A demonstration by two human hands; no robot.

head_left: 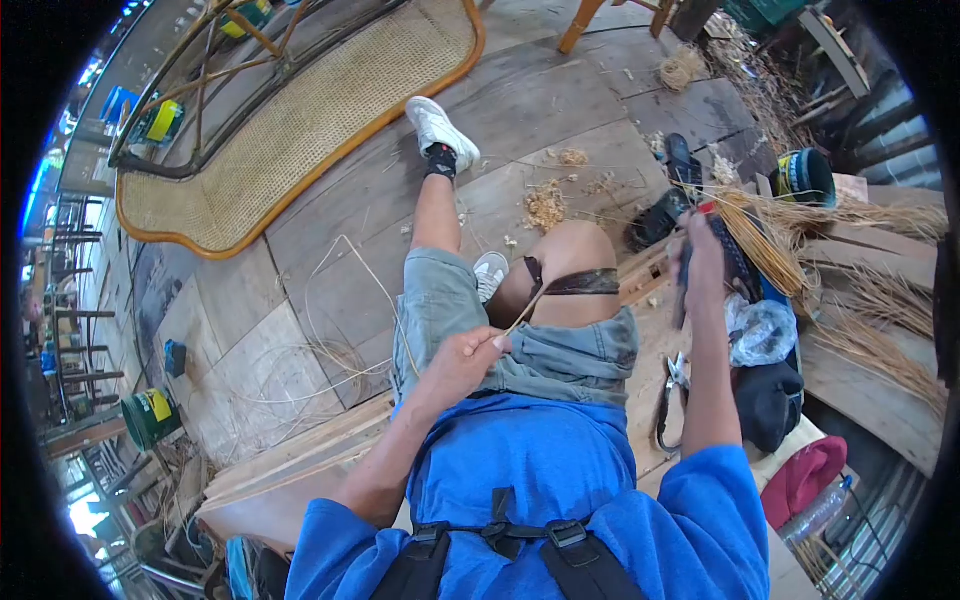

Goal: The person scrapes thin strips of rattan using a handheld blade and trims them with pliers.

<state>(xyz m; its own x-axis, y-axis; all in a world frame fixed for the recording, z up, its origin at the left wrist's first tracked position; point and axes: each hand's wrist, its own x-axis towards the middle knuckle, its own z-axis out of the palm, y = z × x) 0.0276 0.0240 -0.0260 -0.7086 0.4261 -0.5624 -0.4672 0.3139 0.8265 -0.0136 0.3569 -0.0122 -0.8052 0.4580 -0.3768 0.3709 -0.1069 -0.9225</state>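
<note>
My left hand [465, 360] is closed in front of my lap, pinching a thin rattan strip [524, 314]. One end of the strip points up to the dark band [585, 283] wrapped on my bent knee. Long pale cane loops [372, 268] trail past my left hand to the floor. Out to the side, my right hand [704, 262] is raised and blurred by motion. Along its inner side runs a dark, narrow, blade-like tool [682, 290], apparently in its grip; its exact kind is unclear. A bundle of rattan strands [765, 245] lies just beyond that hand.
Pliers [677, 370] lie on the wooden bench beside me, near a plastic bag [762, 332] and a black cap [770, 400]. Shavings [545, 205] litter the floor. A woven cane panel [300, 130] stands ahead, with buckets [150, 418] at the left and a bucket [805, 178] at the right.
</note>
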